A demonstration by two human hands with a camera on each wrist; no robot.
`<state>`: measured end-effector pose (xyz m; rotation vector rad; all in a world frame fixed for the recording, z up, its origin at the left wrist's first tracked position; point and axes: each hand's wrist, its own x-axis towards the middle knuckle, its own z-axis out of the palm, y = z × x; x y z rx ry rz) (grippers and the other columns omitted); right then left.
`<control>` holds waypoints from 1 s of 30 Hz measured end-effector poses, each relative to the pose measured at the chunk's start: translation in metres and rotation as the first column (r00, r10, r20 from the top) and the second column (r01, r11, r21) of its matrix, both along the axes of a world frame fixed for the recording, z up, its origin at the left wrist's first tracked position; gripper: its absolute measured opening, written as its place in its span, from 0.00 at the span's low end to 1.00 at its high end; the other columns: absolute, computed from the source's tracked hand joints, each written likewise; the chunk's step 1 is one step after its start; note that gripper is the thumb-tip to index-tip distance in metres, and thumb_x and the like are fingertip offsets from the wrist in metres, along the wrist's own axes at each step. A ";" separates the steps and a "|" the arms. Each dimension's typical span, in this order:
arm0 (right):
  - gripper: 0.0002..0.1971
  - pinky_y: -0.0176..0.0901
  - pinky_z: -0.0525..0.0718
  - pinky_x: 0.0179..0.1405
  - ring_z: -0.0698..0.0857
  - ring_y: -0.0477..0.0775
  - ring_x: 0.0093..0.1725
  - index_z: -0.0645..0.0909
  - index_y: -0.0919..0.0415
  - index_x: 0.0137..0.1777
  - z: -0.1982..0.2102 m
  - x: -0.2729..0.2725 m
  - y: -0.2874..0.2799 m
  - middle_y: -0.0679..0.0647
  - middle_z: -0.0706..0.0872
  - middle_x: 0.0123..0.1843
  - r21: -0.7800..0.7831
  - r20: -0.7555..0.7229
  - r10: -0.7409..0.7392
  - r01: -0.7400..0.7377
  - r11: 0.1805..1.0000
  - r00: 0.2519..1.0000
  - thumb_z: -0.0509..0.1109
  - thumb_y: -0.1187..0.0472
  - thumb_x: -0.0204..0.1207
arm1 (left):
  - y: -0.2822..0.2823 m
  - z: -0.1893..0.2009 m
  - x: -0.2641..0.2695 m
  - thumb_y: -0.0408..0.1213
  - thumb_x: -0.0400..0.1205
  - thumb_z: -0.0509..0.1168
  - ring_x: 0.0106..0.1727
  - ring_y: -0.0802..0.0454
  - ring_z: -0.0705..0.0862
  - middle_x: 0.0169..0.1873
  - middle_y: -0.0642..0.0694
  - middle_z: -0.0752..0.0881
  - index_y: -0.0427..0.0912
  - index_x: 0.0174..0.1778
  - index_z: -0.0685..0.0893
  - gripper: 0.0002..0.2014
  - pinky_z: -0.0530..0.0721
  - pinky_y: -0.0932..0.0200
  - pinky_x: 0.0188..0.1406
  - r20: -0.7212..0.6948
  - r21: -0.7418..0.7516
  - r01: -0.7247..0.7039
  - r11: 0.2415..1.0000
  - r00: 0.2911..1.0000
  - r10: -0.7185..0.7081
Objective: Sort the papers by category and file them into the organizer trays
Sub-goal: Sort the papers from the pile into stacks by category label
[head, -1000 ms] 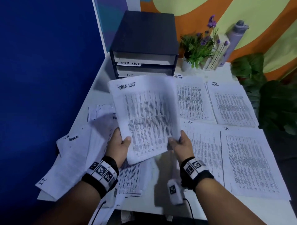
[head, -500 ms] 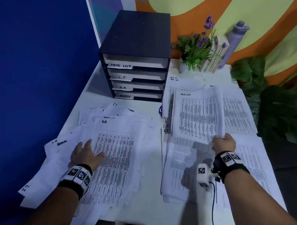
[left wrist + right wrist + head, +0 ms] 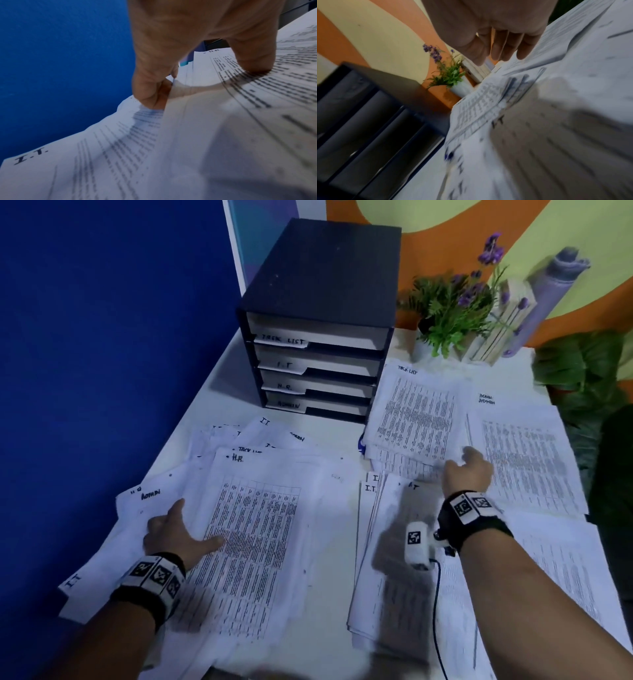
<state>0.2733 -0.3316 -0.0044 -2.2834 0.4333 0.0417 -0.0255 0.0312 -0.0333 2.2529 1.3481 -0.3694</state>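
The white worktop (image 3: 219, 392) is being covered by papers, with the dark organizer (image 3: 322, 313) at 12 o'clock. The H.R. sheet (image 3: 260, 529) at 8 o'clock is being pinched by the left hand (image 3: 174, 534). At 3 o'clock, the TASK LIST sheet (image 3: 414, 416) is being touched by the released right hand (image 3: 467, 472).

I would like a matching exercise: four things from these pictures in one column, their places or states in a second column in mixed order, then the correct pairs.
1. H.R. sheet
2. Task List pile
3. Admin tray
4. flower pot

A. lowest in the organizer
B. right of the organizer, at the wall
C. under the left hand
D. by the right hand

Pairs: 1-C, 2-D, 3-A, 4-B
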 end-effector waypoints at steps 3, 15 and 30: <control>0.18 0.47 0.86 0.53 0.86 0.57 0.50 0.81 0.61 0.67 -0.006 -0.036 0.025 0.58 0.83 0.65 0.141 -0.001 0.125 -0.124 0.982 0.992 0.67 0.69 0.77 | 0.001 0.001 -0.001 0.59 0.57 0.83 0.75 0.39 0.67 0.74 0.34 0.68 0.50 0.84 0.52 0.64 0.71 0.45 0.74 0.081 0.005 -0.011 1.000 0.997 0.011; 0.23 0.43 0.79 0.50 0.84 0.58 0.53 0.72 0.60 0.67 -0.012 -0.178 0.114 0.56 0.85 0.53 0.199 -0.335 0.538 -0.500 0.843 0.773 0.68 0.49 0.77 | -0.009 0.018 -0.007 0.33 0.76 0.74 0.54 0.46 0.82 0.54 0.45 0.82 0.39 0.65 0.77 0.22 0.81 0.52 0.58 0.375 -0.381 -0.098 0.919 0.892 0.251; 0.10 0.72 0.84 0.38 0.78 0.58 0.33 0.75 0.77 0.46 -0.040 -0.177 0.061 0.63 0.77 0.34 0.346 -0.284 0.155 -0.049 0.937 0.946 0.71 0.70 0.72 | 0.007 0.024 -0.020 0.27 0.76 0.73 0.52 0.47 0.78 0.58 0.40 0.83 0.34 0.67 0.76 0.24 0.76 0.56 0.52 0.395 -0.350 -0.104 0.931 0.885 0.247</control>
